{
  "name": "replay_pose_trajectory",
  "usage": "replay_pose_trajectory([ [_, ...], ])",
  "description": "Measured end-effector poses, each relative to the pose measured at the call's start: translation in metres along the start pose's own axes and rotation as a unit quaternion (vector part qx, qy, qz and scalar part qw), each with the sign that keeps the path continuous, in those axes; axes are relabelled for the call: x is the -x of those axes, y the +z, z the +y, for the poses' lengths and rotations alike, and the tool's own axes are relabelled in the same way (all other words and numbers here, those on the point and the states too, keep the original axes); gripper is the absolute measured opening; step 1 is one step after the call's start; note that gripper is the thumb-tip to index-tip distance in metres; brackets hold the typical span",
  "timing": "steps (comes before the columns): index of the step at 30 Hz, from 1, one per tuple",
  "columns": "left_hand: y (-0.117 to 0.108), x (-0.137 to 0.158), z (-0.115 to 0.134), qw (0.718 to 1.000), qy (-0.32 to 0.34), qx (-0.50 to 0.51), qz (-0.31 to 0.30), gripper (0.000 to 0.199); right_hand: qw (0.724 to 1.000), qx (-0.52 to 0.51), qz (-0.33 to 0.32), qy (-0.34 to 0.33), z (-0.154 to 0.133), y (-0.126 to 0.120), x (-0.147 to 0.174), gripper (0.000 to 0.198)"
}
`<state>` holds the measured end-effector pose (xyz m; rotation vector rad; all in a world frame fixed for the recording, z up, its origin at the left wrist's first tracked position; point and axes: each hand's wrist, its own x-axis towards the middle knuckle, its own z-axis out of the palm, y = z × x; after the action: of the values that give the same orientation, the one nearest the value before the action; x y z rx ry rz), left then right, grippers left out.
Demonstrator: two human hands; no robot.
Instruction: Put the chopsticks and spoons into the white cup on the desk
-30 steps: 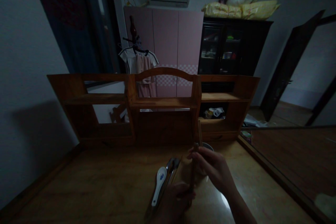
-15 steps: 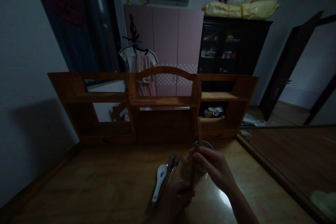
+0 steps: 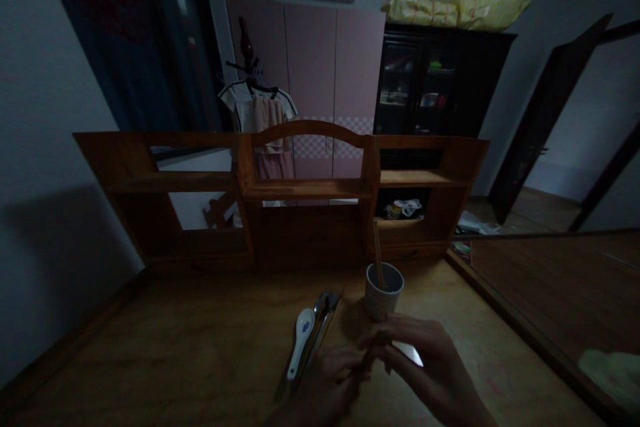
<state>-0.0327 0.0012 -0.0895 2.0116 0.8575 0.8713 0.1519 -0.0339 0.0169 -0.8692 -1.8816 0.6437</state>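
Both hands are close together over the wooden desk, just in front of a light grey cup (image 3: 383,300). My left hand (image 3: 333,377) is closed around dark wooden chopsticks (image 3: 369,355), mostly hidden by the fingers; how many I cannot tell. My right hand (image 3: 430,357) pinches their far end between thumb and fingers. Other chopsticks (image 3: 379,257) stand in the cup, leaning on its rim. Left of the cup lie a white soup spoon (image 3: 303,337) with a blue mark, metal spoons (image 3: 321,307) and a thin pointed stick (image 3: 334,313).
A wooden shelf unit (image 3: 305,190) runs along the back of the desk (image 3: 210,340). A raised edge (image 3: 505,320) borders the desk on the right. A wall (image 3: 55,227) stands at the left. The room is dim.
My right hand has come down and back from beside the cup to the chopsticks' upper end. The cup now shows fully. The view has shifted slightly.
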Motion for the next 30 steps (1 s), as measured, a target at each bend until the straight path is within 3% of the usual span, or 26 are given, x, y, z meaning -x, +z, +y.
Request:
replay_pose_trajectory([
  [7,-0.005,0.001,0.01,0.999,-0.002,0.022,-0.026,0.031,1.0,0.011,-0.006,-0.01,0.0,0.004,0.003,0.017],
  [14,0.003,-0.001,-0.008,0.998,0.01,-0.056,0.013,0.034,0.992,0.026,0.121,0.015,0.017,-0.001,0.0,0.019],
  [18,-0.001,-0.001,-0.006,0.985,-0.016,-0.155,0.081,0.049,0.983,0.077,0.159,0.056,0.027,-0.009,-0.001,0.02],
  [23,0.003,0.005,-0.004,0.957,0.024,-0.276,0.084,0.057,0.97,0.074,0.211,0.098,0.03,-0.011,-0.006,0.025],
  [27,0.005,0.005,-0.004,0.942,-0.043,-0.307,0.132,0.063,0.963,0.067,0.23,0.121,0.034,-0.01,-0.007,0.027],
  [30,0.004,0.001,-0.01,0.943,-0.079,-0.304,0.107,0.07,0.96,0.063,0.242,0.124,0.035,-0.009,-0.007,0.028],
])
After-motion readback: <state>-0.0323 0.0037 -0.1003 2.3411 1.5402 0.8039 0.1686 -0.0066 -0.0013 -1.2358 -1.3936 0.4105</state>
